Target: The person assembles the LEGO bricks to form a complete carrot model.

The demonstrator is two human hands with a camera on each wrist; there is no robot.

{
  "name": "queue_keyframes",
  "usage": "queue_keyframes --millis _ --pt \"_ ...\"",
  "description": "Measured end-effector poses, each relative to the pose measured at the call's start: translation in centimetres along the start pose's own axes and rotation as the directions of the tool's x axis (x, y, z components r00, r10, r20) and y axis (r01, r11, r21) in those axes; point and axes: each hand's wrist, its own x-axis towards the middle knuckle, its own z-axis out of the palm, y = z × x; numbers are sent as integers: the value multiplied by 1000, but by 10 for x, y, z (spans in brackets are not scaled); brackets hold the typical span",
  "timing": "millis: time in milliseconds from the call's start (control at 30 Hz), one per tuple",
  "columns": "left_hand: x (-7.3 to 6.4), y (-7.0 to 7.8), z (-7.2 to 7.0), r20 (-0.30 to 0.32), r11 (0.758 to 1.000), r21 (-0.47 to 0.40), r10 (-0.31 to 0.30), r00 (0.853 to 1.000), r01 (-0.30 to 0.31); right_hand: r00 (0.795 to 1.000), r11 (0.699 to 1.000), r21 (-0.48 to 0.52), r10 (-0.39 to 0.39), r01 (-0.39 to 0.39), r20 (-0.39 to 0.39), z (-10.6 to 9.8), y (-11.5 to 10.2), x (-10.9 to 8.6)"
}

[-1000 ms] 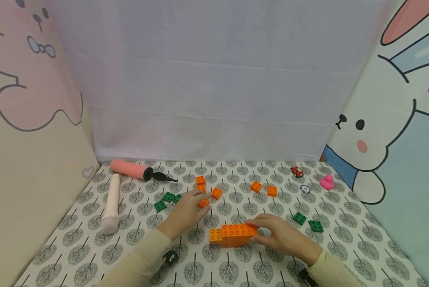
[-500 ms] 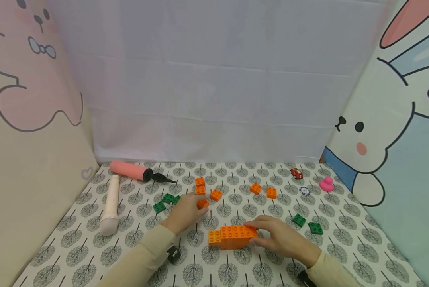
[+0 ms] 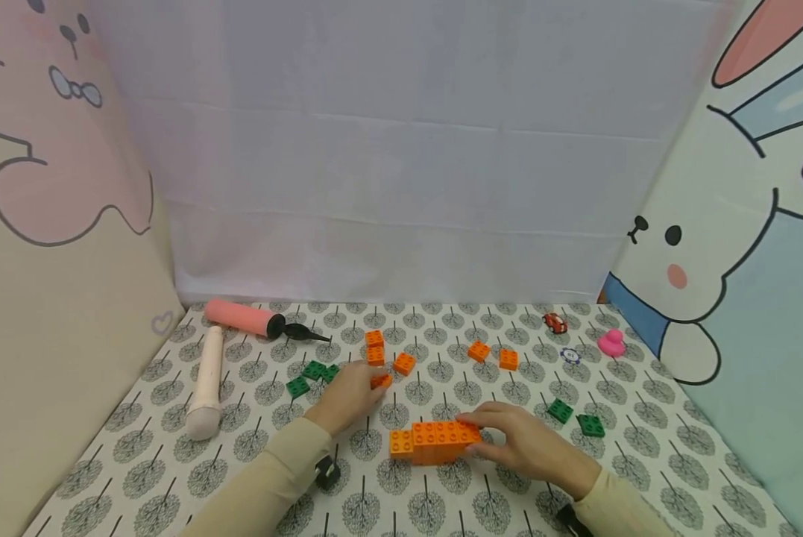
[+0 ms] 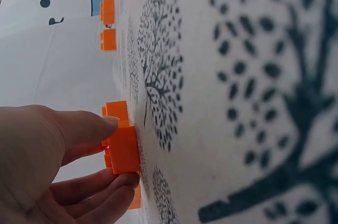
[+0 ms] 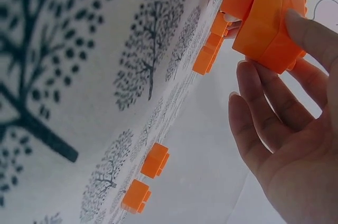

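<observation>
My left hand (image 3: 350, 394) pinches a small orange toy brick (image 4: 125, 150) on the cloth, thumb on one side and fingers on the other. More orange bricks lie close around it, one of them a brick (image 3: 404, 364) just to the right. My right hand (image 3: 525, 441) holds the right end of a long block of joined orange bricks (image 3: 438, 453), its thumb and fingertips on opposite sides. At the block's left end a lower, lighter orange brick (image 3: 401, 444) sticks out. In the right wrist view, the joined block (image 5: 269, 15) shows close up between thumb and fingers.
Green bricks (image 3: 298, 387) lie left of my left hand, and two more green bricks (image 3: 561, 410) lie right. Two orange bricks (image 3: 508, 359) sit farther back. A pink pump (image 3: 240, 317), pale microphone-shaped toy (image 3: 206, 384), red toy car (image 3: 555, 323), round chip (image 3: 570, 356) and pink duck (image 3: 612, 343) stand outward.
A second ago my left fingers were stretched out over the orange bricks; they have since come down and closed on the nearest one. The right hand and the joined block stay in place.
</observation>
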Motion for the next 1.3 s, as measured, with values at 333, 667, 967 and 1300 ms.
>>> queue_keyframes --millis 333,667,967,1300 --pt "-5 6 -5 -2 995 -30 97 995 -97 1000 1000 -22 0 0 -7 -2 -2 1" --pt "-32 24 -19 -3 966 16 258 966 -258 1000 1000 -16 13 -13 10 -2 -3 1" --pt "-54 32 -30 -8 872 29 488 873 -488 1000 1000 -21 10 -10 8 -1 -3 0" --pt "-65 27 -27 42 863 16 505 862 -506 1000 999 -40 13 -13 1 -1 -2 1"
